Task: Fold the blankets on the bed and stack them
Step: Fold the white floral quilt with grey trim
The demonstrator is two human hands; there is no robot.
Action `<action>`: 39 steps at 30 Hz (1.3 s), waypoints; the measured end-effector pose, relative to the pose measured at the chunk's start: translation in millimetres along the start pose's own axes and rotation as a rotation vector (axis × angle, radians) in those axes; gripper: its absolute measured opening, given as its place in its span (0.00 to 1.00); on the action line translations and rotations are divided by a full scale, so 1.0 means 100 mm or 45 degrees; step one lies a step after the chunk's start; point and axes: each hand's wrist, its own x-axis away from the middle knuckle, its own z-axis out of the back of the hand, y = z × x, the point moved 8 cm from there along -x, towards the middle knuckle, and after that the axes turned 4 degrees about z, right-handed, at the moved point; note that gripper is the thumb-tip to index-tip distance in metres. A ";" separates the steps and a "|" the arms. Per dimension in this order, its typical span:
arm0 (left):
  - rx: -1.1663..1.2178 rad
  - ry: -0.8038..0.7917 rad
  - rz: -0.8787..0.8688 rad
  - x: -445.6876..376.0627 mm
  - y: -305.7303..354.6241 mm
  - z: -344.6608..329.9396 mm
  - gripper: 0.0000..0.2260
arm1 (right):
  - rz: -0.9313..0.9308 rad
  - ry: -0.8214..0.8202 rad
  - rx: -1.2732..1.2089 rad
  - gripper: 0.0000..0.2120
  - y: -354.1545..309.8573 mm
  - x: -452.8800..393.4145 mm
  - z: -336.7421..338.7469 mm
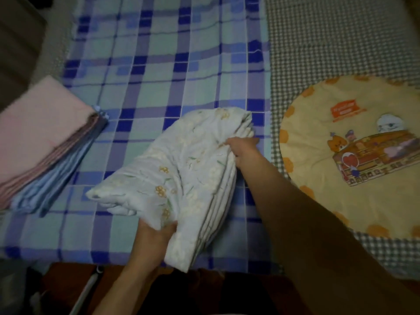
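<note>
A folded white blanket with a pale floral print [181,178] lies bunched on the blue plaid bed sheet [159,64], partly lifted. My left hand [152,237] grips its near edge from below. My right hand [243,148] grips the far right side, where the folded layers show. At the left edge of the bed sits a stack of folded blankets: a pink one [38,128] on top of a light blue one [56,178].
A round yellow cushion with cartoon animals [354,155] lies on a grey checked cover [329,42] to the right. The bed's near edge runs along the bottom, with dark floor and a metal rod [84,294] below it.
</note>
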 end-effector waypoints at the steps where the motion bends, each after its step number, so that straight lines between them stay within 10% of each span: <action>1: 0.062 -0.002 0.020 0.04 0.08 0.01 0.21 | -0.063 0.040 -0.063 0.33 -0.02 0.04 0.09; 5: 0.245 0.000 0.020 0.08 0.44 0.00 0.24 | -0.112 0.112 -0.393 0.12 -0.35 0.68 0.62; 13: 0.451 -0.938 -0.331 0.33 2.37 -1.80 0.29 | 0.845 0.386 -0.869 0.23 -2.03 1.90 2.66; 19: 0.302 -1.077 -0.181 -0.04 1.80 -3.63 0.35 | 0.799 0.795 -0.819 0.26 -1.61 1.47 4.38; 22: -0.232 -0.793 0.125 -0.16 0.44 -3.96 0.41 | 0.431 0.785 -0.501 0.20 -0.66 1.09 4.76; 26: -0.883 -0.934 0.078 0.01 -0.61 -3.78 0.39 | 0.076 1.175 -0.033 0.15 0.34 1.25 5.00; 29: -0.834 -0.949 -0.090 -0.05 -0.39 -3.63 0.30 | 0.263 1.554 0.433 0.24 0.18 1.42 4.78; 34: -1.174 -0.657 -0.454 -0.38 0.16 -3.17 0.26 | 0.955 1.108 1.713 0.29 -0.53 1.14 3.44; 39: -1.513 -0.694 -1.113 0.02 0.49 -3.36 0.33 | 0.296 1.243 1.575 0.32 -0.48 0.68 4.61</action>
